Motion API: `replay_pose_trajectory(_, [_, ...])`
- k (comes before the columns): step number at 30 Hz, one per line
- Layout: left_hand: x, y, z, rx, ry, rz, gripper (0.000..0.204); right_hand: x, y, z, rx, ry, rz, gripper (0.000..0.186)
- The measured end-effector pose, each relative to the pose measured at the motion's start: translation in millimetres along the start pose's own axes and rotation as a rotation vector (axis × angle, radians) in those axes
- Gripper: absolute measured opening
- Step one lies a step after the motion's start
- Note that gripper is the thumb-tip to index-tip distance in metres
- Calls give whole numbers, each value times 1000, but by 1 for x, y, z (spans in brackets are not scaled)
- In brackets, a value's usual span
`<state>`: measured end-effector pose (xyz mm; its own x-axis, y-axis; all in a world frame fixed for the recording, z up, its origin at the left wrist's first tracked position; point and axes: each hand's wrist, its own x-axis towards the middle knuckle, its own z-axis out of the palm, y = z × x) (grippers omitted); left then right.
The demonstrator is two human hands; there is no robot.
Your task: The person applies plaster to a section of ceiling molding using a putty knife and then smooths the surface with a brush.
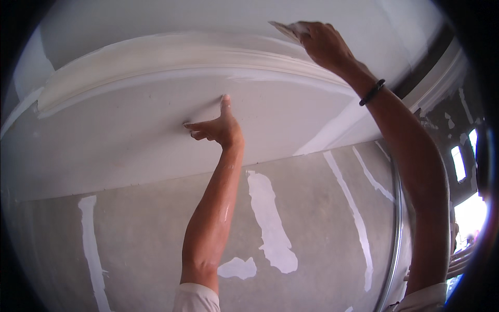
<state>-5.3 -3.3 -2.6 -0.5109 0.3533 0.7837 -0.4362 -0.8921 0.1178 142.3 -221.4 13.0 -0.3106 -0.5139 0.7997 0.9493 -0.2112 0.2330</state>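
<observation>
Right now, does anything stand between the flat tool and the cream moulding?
Nothing visible stands between the flat tool in the right hand and the cream moulding; the left hand is lower in the picture.

A wide fisheye camera worn on the person's head gives this single view, looking out along the left forearm [212, 218] and right forearm [416, 171] from their lower-edge entry. It faces a pale panel [130, 143] and patched grey wall [166, 229], with both arms looming close.
</observation>
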Motion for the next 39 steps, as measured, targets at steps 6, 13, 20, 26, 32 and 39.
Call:
replay_pose_trajectory(6, [-1,-6,2,24,28,23,125,-60,-4,26,-128,102,-218,28])
replay_pose_trajectory(13, [4,-5,-4,-6,-15,13,130,-51,35,-23,-210,-12,-22,27])
replay_pose_trajectory(20, [-8,-5,11,-18,-33,25,125,46,115,-1,-648,-717,-137,27])
replay_pose_trajectory(26, [1,-4,-1,-11,18,53,124,66,-37,-14,150,-545,220,27])
replay_pose_trajectory(32, [-1,-4,3,18,10,17,125,47,-102,-64,413,-524,61,24])
replay_pose_trajectory(39, [9,-3,-15,-13,15,42,123,48,21,-47,54,-504,365,25])
